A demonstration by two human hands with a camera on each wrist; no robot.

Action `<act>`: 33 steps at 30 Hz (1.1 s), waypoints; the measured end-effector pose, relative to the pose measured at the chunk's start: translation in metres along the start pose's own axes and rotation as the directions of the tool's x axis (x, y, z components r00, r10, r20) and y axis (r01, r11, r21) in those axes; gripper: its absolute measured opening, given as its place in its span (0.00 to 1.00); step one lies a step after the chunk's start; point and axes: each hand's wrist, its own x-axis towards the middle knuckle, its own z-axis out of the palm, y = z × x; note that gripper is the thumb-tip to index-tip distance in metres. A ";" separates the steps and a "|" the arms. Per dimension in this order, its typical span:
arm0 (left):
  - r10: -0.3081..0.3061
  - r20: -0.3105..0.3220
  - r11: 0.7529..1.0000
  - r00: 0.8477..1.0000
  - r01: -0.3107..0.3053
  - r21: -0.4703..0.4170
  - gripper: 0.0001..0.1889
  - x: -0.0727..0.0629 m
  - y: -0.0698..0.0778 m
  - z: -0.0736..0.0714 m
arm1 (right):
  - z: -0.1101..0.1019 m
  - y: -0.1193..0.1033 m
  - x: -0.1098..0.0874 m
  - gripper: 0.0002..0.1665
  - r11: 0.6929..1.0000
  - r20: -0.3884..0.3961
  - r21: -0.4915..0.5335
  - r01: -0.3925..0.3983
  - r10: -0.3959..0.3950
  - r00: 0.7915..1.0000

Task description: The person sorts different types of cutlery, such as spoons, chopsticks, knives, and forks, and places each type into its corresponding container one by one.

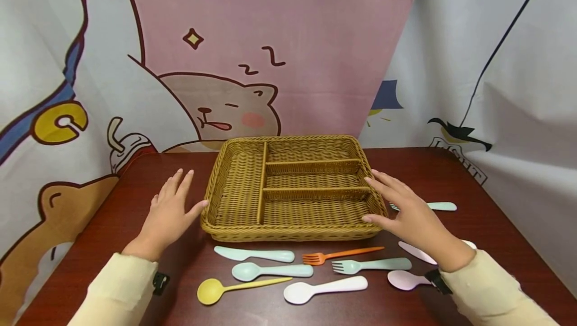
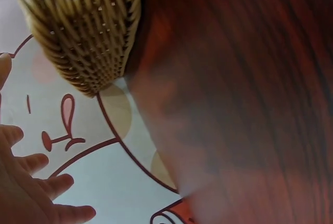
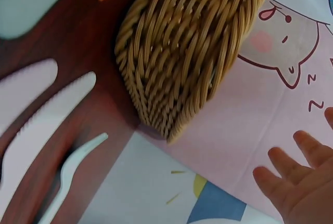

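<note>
A wicker basket [image 1: 290, 234] sits on the dark red bench [image 1: 146, 183], with a person's hands at its two ends. The left hand [image 1: 167, 216] is at 9 o'clock of the basket, the right hand [image 1: 407, 211] at 3 o'clock; both have fingers stretched and parted. In the head view the right fingertips overlap the rim, and the left thumb tip meets its edge; I cannot tell from there whether they touch. In both wrist views the visible fingers stand apart from the weave.

A long divider [image 1: 262, 181] runs from 12 to 6 o'clock, leaving one long compartment on the 9 o'clock side. Two shorter dividers [image 1: 315, 192] split the 3 o'clock side into three.

Cutlery lies around the basket: a mint knife [image 1: 254, 255] and yellow spoon [image 1: 212, 291] towards 7 o'clock, a mint spoon [image 1: 275, 271] near 6, and a white spoon [image 1: 324, 287] and orange fork [image 1: 342, 254] near 5. A green fork [image 1: 374, 265], pink spoon [image 1: 405, 280] and pink knife [image 1: 416, 253] lie towards 4, with a pale mint fork [image 1: 442, 206] at 3, beyond the right hand. Behind, towards 12, hangs a cartoon-print cloth [image 1: 315, 65].
</note>
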 end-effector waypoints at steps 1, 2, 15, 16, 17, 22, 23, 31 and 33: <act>-0.004 0.010 1.000 1.000 0.004 -0.012 0.45 0.002 0.000 0.001 | 0.001 -0.001 -0.001 0.47 1.000 -0.003 0.016 0.009 -0.009 1.000; -0.007 0.019 1.000 1.000 0.007 -0.022 0.45 0.003 0.000 0.003 | 0.003 -0.002 -0.002 0.46 0.999 -0.005 0.033 0.018 -0.018 1.000; -0.052 0.138 0.962 0.989 0.087 -0.259 0.45 0.024 -0.006 0.016 | 0.014 -0.009 -0.011 0.40 0.975 0.007 0.220 -0.009 0.008 1.000; -0.053 0.142 0.956 0.988 0.091 -0.278 0.45 0.026 -0.005 0.017 | 0.014 -0.010 -0.011 0.39 0.976 0.015 0.219 -0.018 0.015 1.000; -0.054 0.145 0.952 0.988 0.095 -0.293 0.44 0.028 -0.005 0.018 | 0.014 -0.011 -0.012 0.39 0.974 0.020 0.228 -0.020 0.016 1.000; -0.064 0.161 0.934 0.985 0.116 -0.337 0.42 0.036 -0.001 0.023 | 0.013 -0.013 -0.015 0.35 0.942 0.061 0.336 -0.010 -0.011 0.998; -0.068 0.168 0.930 0.984 0.123 -0.347 0.42 0.037 0.000 0.024 | 0.014 -0.012 -0.016 0.34 0.928 0.074 0.372 -0.010 -0.019 0.997; -0.107 0.199 0.888 0.974 0.184 -0.422 0.39 0.041 0.001 0.030 | 0.018 -0.004 -0.027 0.27 0.862 0.175 0.505 -0.032 -0.065 0.982; -0.106 0.200 0.878 0.974 0.186 -0.440 0.39 0.043 0.001 0.031 | 0.019 -0.001 -0.029 0.26 0.847 0.201 0.530 -0.048 -0.070 0.977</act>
